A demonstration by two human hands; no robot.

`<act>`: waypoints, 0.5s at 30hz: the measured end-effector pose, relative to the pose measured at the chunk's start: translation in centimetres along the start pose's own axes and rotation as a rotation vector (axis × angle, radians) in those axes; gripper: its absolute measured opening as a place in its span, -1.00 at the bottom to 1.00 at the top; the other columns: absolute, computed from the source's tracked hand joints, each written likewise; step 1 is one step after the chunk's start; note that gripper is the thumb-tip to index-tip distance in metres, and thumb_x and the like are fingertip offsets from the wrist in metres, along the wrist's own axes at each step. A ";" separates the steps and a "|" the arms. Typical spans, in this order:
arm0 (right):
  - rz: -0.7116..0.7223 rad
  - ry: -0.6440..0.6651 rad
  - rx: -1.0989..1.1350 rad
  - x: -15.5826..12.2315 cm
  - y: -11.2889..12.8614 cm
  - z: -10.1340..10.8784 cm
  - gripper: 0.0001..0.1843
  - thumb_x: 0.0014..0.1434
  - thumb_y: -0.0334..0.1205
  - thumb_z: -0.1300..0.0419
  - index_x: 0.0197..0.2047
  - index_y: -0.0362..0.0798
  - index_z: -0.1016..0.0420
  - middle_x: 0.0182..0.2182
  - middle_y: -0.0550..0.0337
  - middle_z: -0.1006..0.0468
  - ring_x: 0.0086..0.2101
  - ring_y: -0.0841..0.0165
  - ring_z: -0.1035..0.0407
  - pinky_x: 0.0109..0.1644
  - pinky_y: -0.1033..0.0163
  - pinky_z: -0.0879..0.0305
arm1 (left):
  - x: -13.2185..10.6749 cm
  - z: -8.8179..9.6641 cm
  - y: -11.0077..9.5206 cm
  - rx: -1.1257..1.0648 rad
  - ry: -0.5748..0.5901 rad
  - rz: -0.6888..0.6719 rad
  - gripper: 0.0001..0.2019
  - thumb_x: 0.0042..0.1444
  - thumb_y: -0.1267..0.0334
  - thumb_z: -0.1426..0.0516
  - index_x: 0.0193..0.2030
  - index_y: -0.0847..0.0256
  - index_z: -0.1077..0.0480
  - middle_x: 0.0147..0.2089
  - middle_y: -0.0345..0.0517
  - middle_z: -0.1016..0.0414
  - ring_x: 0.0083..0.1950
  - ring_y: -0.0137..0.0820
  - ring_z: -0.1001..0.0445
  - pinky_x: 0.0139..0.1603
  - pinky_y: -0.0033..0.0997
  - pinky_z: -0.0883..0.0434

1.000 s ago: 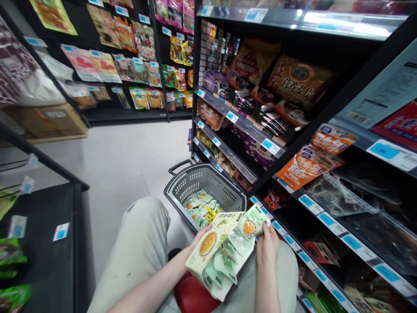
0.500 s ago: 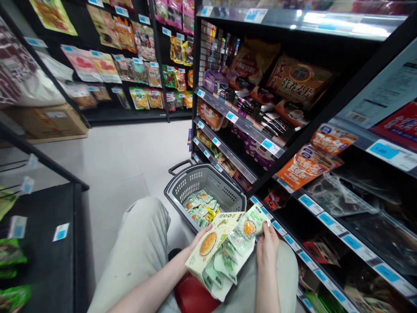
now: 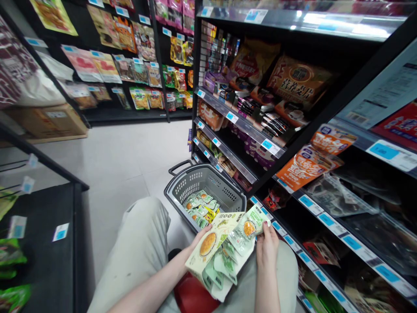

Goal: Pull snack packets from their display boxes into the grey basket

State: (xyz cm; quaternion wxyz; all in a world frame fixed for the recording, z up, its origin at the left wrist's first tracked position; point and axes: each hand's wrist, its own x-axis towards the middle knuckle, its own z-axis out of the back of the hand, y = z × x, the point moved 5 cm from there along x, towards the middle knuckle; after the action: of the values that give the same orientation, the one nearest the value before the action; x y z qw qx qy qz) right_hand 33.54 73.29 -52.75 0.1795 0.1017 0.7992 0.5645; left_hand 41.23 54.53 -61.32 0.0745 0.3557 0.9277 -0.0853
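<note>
Between my knees is a pale yellow-green cardboard display box [image 3: 207, 244], tilted, with several green snack packets [image 3: 224, 265] inside. My left hand [image 3: 201, 234] grips the box along its left side; most of the fingers are hidden beneath it. My right hand [image 3: 267, 243] pinches the edge of a green-and-white snack packet [image 3: 249, 228] at the box's upper right end. That packet overlaps the box opening. Just beyond the box, a grey shopping basket [image 3: 224, 178] on the floor holds more green packets [image 3: 195, 202] and a yellow packet [image 3: 211, 214].
Black store shelves [image 3: 260, 174] with price tags and packaged food rise close on my right. Orange snack bags [image 3: 302, 167] stick out from one shelf. To the left stands a low black shelf [image 3: 39, 226]. Hanging snack bags and a cardboard carton [image 3: 48, 121] are at the back.
</note>
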 end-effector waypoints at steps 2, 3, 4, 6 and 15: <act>-0.004 0.000 -0.005 0.0 -0.1 0.0 -0.70 -0.13 -0.04 -0.39 -0.33 0.00 -0.55 -0.35 0.10 -0.65 -0.24 0.22 -0.52 -0.14 0.16 -0.45 | 0.0 -0.1 0.0 0.001 0.001 0.002 -0.28 0.18 -0.07 -0.06 0.30 0.51 -0.23 -0.05 0.15 -0.60 -0.02 -0.18 -0.58 0.09 -0.32 -0.36; -0.005 -0.003 -0.007 0.1 -0.1 0.0 -0.70 -0.13 -0.04 -0.39 -0.33 0.01 -0.55 -0.34 0.10 -0.66 -0.24 0.20 -0.52 -0.13 0.14 -0.45 | -0.1 -0.1 0.0 0.002 0.002 -0.002 -0.28 0.18 -0.06 -0.06 0.31 0.50 -0.22 -0.04 0.15 -0.60 -0.02 -0.17 -0.58 0.10 -0.31 -0.35; -0.007 -0.006 -0.004 0.1 -0.2 0.1 -0.70 -0.14 -0.04 -0.39 -0.32 0.01 -0.55 -0.34 0.09 -0.66 -0.24 0.19 -0.53 -0.13 0.13 -0.45 | -0.1 -0.1 -0.1 0.002 0.000 -0.006 -0.28 0.18 -0.06 -0.06 0.31 0.50 -0.22 -0.04 0.16 -0.60 -0.01 -0.17 -0.58 0.10 -0.31 -0.35; -0.031 -0.003 0.019 0.5 -0.5 0.4 -0.70 -0.12 -0.02 -0.37 -0.33 0.02 -0.54 -0.33 0.09 -0.66 -0.25 0.16 -0.54 -0.13 0.08 -0.47 | -0.1 -0.1 -0.1 0.002 -0.010 -0.008 -0.30 0.18 -0.05 -0.07 0.29 0.51 -0.24 -0.06 0.15 -0.61 -0.03 -0.18 -0.58 0.10 -0.32 -0.36; -0.093 -0.044 0.050 1.8 -1.0 2.8 -0.78 0.02 -0.06 -0.20 -0.59 0.07 -0.40 -0.62 0.16 -0.51 -0.58 0.25 -0.39 -0.40 0.09 -0.40 | -0.4 -0.1 -0.8 -0.040 -0.087 -0.126 -0.44 0.23 -0.08 0.03 0.05 0.37 -0.48 -0.01 0.05 -0.60 0.05 -0.15 -0.54 0.18 -0.21 -0.33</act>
State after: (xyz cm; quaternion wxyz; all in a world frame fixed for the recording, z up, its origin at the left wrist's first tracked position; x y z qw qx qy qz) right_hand 33.12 76.03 -54.88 0.2206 0.0813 0.8127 0.5332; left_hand 40.97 53.78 -61.02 0.1166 0.2909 0.9457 -0.0865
